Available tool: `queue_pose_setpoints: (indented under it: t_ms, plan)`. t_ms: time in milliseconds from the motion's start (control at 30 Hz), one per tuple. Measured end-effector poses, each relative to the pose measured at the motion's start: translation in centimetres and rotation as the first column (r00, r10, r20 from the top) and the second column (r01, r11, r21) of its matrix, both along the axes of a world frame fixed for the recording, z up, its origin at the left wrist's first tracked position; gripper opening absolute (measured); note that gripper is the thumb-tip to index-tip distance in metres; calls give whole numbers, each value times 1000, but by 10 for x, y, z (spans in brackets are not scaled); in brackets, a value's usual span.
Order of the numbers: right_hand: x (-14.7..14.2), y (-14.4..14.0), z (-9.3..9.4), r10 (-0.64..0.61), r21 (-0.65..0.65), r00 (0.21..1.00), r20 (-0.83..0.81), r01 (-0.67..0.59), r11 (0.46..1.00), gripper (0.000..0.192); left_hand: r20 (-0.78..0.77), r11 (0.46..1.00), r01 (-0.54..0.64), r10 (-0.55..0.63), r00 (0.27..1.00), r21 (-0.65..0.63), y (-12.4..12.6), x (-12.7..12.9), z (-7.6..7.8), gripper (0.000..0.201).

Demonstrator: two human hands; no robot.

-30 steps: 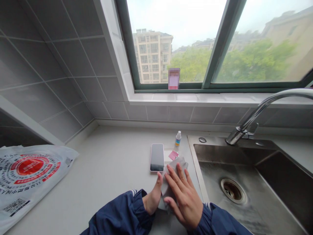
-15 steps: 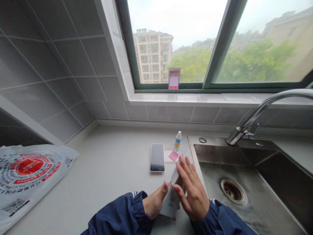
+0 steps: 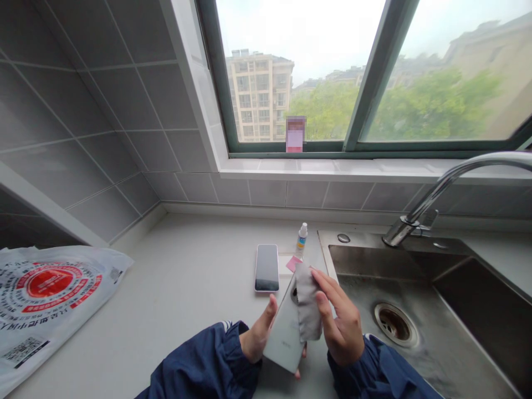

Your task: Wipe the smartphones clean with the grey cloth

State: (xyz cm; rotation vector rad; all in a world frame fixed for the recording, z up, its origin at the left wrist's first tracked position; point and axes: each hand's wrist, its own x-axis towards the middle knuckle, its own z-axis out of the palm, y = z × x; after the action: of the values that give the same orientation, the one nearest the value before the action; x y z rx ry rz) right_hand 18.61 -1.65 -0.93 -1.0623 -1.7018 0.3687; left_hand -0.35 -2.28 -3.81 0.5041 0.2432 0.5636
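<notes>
The left hand (image 3: 258, 335) cradles a pale phone (image 3: 282, 343), back side up and tilted above the bench (image 3: 187, 277); its fingers are clamped on it, thumb along the left edge and fingertips showing at the right. The right hand (image 3: 344, 327) has its thumb and fingers closed on a gray cloth (image 3: 308, 310), which covers the upper right part of the phone's back. Beyond lie a dark-screened phone (image 3: 267, 268), a pink square (image 3: 292, 262) and a small upright bottle (image 3: 302, 238), near the sink (image 3: 353, 296).
</notes>
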Motion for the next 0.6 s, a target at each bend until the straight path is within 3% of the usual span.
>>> queue_pose_setpoints:
  t_ms: [167,467,600]
  plan:
    - [1,2,0,-15,-36,997,-77,12,999,34,-4,999,-19,19,1000,40,1,0,6,90]
    - [0,-3,0,128,8,988,81,-129,992,48,-299,999,13,2,954,48,-4,1,-6,84]
    - [-2,-2,0,135,12,983,127,-137,990,50,-291,999,33,-27,956,15,-3,1,-2,85]
